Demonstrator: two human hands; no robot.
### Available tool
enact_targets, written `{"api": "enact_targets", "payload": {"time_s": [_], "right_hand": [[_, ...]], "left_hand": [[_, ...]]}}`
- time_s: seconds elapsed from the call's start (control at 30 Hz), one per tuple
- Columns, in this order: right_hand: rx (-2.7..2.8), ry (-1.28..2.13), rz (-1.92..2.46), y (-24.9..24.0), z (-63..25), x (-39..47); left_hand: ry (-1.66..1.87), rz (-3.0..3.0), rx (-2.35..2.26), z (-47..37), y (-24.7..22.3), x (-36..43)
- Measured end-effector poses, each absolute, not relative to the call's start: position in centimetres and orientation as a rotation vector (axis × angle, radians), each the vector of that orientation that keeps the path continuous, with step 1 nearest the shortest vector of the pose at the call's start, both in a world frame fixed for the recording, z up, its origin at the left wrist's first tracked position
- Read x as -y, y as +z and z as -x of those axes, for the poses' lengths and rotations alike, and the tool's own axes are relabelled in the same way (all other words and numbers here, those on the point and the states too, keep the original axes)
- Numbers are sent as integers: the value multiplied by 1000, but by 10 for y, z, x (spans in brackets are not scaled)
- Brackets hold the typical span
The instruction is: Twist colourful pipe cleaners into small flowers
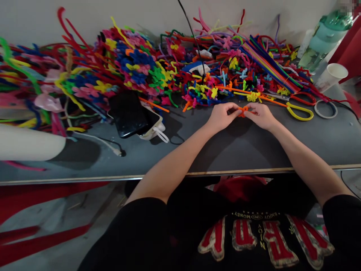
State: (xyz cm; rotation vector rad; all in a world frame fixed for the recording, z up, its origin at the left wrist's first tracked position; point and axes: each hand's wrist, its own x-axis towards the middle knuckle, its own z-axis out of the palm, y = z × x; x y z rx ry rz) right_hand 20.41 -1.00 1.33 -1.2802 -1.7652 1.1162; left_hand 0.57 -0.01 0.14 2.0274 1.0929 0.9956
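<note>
A small orange pipe-cleaner piece (243, 111) is pinched between both hands, a little above the grey table (242, 150). My left hand (224, 117) grips its left side with thumb and forefinger. On the other side my right hand (261, 116) has its fingertips closed on the same piece. The fingertips of both hands nearly meet and cover part of it. Just behind the hands lies a yellow pipe-cleaner flower (253, 96) with orange stems.
Colourful pipe cleaners (138, 67) are heaped along the wall. A black phone (128, 114) and white cable lie left; scissors with yellow handles (300, 112), a white ring (325, 109), a paper cup (331, 77) and a green bottle (324, 37) are at right.
</note>
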Motion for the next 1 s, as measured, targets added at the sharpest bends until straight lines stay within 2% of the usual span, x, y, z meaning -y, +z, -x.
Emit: {"api": "enact_targets", "payload": {"time_s": [0.13, 0.33, 0.5, 0.7, 1.0], "right_hand": [[1597, 1271, 1161, 13, -205, 9], [1711, 1093, 1194, 7, -207, 8], [1739, 1072, 1169, 7, -207, 8], [1805, 1144, 1114, 9, -210, 1], [1980, 987, 1025, 4, -204, 5]], "left_hand": [[1051, -1970, -1086, -7, -1, -1], [1014, -1961, -1078, -5, -4, -2], [1023, -1958, -1097, -3, -9, -7], [1102, -1675, -930, -8, -9, -8], [1017, -1426, -731, -13, -6, -1]]}}
